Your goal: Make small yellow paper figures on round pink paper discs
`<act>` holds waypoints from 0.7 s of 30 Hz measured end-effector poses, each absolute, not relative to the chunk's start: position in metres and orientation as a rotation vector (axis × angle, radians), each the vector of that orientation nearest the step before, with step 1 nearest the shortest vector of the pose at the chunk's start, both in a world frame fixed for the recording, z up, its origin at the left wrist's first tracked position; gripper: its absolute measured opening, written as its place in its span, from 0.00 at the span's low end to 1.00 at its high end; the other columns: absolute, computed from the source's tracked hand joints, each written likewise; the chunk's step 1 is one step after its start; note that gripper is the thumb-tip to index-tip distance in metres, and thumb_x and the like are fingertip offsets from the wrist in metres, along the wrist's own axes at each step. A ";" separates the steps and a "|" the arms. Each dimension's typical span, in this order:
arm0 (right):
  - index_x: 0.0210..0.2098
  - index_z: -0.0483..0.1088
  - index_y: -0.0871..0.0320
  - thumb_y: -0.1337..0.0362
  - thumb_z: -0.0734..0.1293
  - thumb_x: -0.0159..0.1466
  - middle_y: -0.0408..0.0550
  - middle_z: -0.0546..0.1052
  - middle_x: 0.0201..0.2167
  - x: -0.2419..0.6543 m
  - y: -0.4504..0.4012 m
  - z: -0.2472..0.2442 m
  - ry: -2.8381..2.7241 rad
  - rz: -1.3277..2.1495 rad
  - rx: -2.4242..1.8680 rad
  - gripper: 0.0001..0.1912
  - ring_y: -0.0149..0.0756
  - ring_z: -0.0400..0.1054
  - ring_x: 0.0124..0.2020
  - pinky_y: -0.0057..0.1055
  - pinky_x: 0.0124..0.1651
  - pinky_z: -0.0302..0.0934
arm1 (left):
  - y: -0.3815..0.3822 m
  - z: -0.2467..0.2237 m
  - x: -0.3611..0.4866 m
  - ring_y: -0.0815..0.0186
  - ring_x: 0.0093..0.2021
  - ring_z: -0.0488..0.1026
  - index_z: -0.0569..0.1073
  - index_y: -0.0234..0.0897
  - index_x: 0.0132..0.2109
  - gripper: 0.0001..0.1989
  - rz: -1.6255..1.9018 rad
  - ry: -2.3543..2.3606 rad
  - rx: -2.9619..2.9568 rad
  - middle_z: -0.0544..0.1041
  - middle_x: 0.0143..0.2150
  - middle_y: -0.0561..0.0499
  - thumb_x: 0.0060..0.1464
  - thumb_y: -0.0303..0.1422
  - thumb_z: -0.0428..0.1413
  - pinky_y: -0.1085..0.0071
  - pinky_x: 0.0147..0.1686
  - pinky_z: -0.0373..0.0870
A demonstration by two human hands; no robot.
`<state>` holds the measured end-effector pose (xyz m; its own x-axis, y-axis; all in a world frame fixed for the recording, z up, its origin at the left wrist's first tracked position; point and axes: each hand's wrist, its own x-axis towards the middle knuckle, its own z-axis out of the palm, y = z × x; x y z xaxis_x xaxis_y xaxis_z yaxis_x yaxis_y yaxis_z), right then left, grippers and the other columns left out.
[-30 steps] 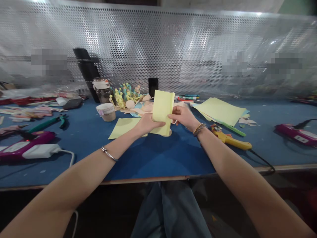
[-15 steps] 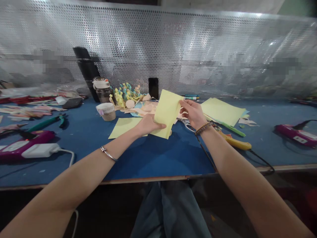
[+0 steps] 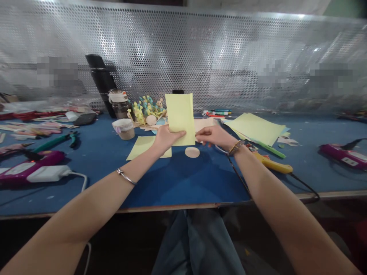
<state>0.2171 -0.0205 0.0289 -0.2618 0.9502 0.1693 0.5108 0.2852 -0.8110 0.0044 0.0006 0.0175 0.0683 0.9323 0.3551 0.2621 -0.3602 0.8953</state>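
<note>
A pale yellow sheet of paper (image 3: 180, 114) stands upright in front of me, apparently folded, with a narrow strip along its right side. My left hand (image 3: 166, 138) grips its lower left part, thumb across the front. At the paper's lower right edge, the fingers of my right hand (image 3: 213, 135) are pinched together against it. Just below lies a small, pale round disc (image 3: 192, 152) on the blue table (image 3: 183, 183). Another yellow sheet (image 3: 142, 146) rests flat beneath my left wrist. Farther right is a stack of yellow paper (image 3: 256, 128).
Behind the paper are small yellow and blue flower-like pieces (image 3: 146, 107), and a cup (image 3: 124, 128). A yellow-handled tool (image 3: 272, 163) with a cord and a green pen (image 3: 271, 149) lie at right. Pliers (image 3: 53, 142) and a purple power strip (image 3: 43, 162) lie left. A perforated metal panel (image 3: 200, 49) closes the back.
The paper has swung from tilted to upright and shifted left. My right hand has slid down from its upper right edge to its lower right edge. The round disc now shows fully.
</note>
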 end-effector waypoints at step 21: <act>0.18 0.73 0.59 0.55 0.70 0.53 0.49 0.73 0.17 0.283 -0.017 0.042 -1.748 0.551 -1.891 0.15 0.34 0.66 0.20 0.31 0.23 0.58 | 0.007 0.025 -0.008 0.56 0.33 0.78 0.77 0.31 0.42 0.18 1.453 1.334 1.559 0.80 0.37 0.41 0.42 0.34 0.62 0.65 0.30 0.74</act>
<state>0.2828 -0.0170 0.0424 0.0923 0.9949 0.0417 0.7913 -0.0479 -0.6095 -0.0078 0.0069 0.0255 -0.1138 0.9345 0.3374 0.2560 -0.3005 0.9188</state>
